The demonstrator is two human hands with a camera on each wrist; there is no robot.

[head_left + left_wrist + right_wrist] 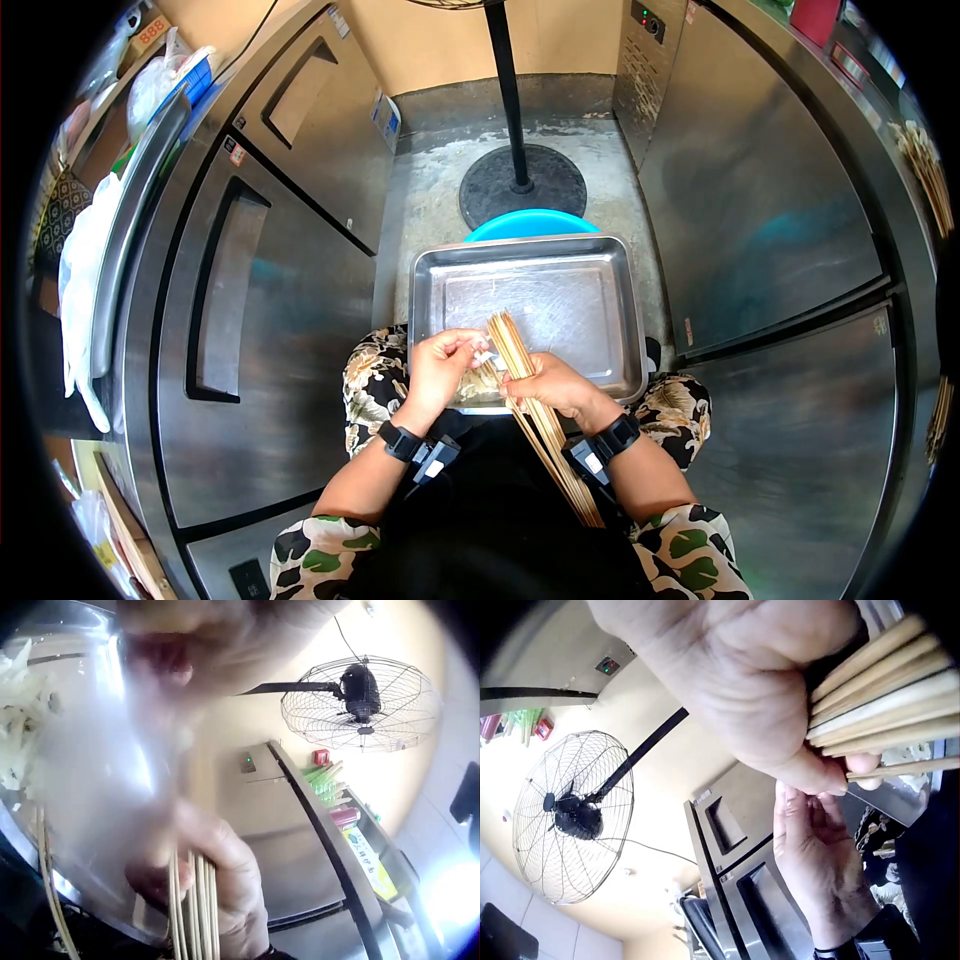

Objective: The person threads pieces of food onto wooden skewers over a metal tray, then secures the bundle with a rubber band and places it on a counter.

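Observation:
The right hand grips a bundle of thin wooden sticks, which slants across the near side of a metal tray. Beside its upper end, the left hand pinches a small whitish piece between thumb and fingers. Pale shredded food lies in the tray, with a few loose sticks near it. In the right wrist view, the right hand has its fingers round the sticks, and the left fingertips are close to its own. Blur hides the left fingertips in the left wrist view.
A blue basin shows behind the tray, near the round black base of a standing fan. Steel cabinets stand on both sides. On the left counter are bags and a tray edge; more sticks are at the far right.

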